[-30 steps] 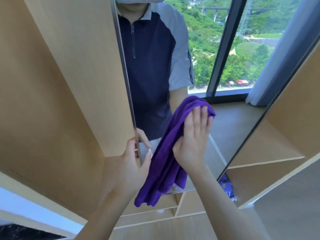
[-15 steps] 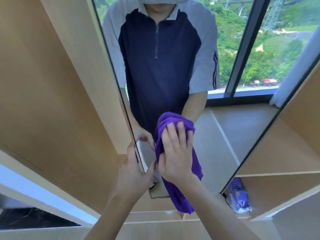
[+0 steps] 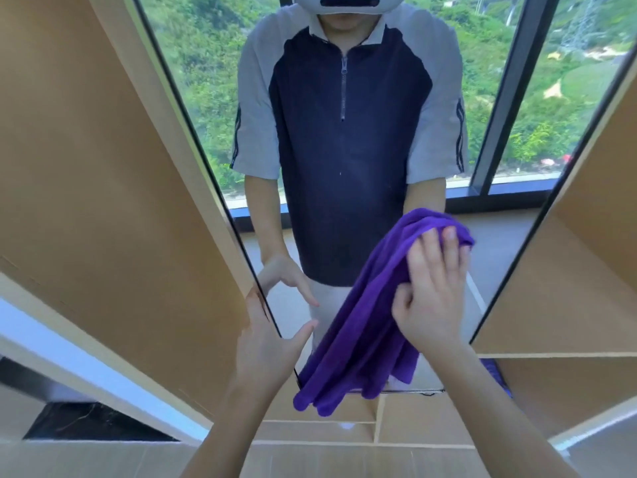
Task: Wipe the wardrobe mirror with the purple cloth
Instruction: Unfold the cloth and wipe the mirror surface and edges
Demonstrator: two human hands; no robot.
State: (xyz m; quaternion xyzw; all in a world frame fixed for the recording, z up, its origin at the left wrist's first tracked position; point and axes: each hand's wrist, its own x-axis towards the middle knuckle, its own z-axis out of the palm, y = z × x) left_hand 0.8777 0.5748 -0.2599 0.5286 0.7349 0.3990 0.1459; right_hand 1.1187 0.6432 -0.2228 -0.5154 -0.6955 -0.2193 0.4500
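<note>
The wardrobe mirror fills the middle of the view and reflects a person in a navy and grey shirt and a window. My right hand presses the purple cloth flat against the lower right part of the glass, fingers spread over the cloth's top. The cloth hangs down past the mirror's bottom edge. My left hand holds the mirror door's left edge near its lower corner, the thumb on the glass side and the fingers behind the edge.
Light wooden wardrobe panels flank the mirror on the left, and wooden shelves on the right. Low wooden compartments lie below the mirror. A purple-patterned item sits on the right shelf by my right forearm.
My right hand has swept the cloth across the glass to the right and slightly up. The view has shifted, so the mirror faces me more squarely. My left hand stays on the mirror's edge.
</note>
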